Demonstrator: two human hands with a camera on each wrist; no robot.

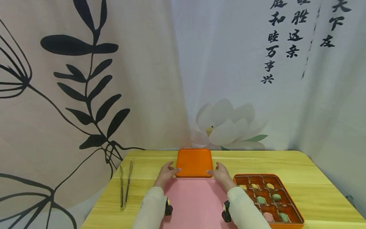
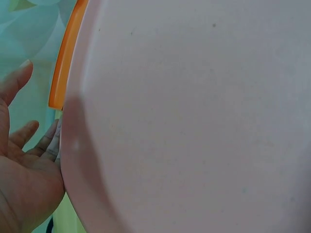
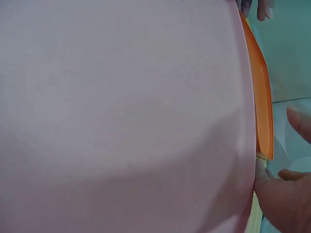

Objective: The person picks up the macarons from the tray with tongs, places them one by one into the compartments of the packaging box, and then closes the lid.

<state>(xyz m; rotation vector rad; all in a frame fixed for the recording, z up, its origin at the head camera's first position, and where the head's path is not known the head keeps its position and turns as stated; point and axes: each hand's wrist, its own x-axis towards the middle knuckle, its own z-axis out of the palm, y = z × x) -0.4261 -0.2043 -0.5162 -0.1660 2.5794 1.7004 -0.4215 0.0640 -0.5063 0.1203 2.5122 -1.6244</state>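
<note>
My left hand (image 1: 166, 174) is at the far left corner of a pink tray (image 1: 197, 203), and my right hand (image 1: 222, 175) is at its far right corner. Just beyond the tray lies a shallow orange tray or lid (image 1: 194, 162), with a hand on either side of its near end. In the left wrist view, the left hand's fingers touch the pink rim, thumb spread away. Likewise, the right wrist view has the right hand against the rim with its thumb raised. Neither hand visibly grips anything; some fingertips are hidden behind the rim.
On the right stands an orange box (image 1: 297, 219) with a brown divided insert holding several small yellow, green and pink pieces. Metal tongs (image 1: 127, 187) lie on the left of the wooden table (image 1: 323, 197). A printed curtain (image 1: 148, 95) hangs behind the table.
</note>
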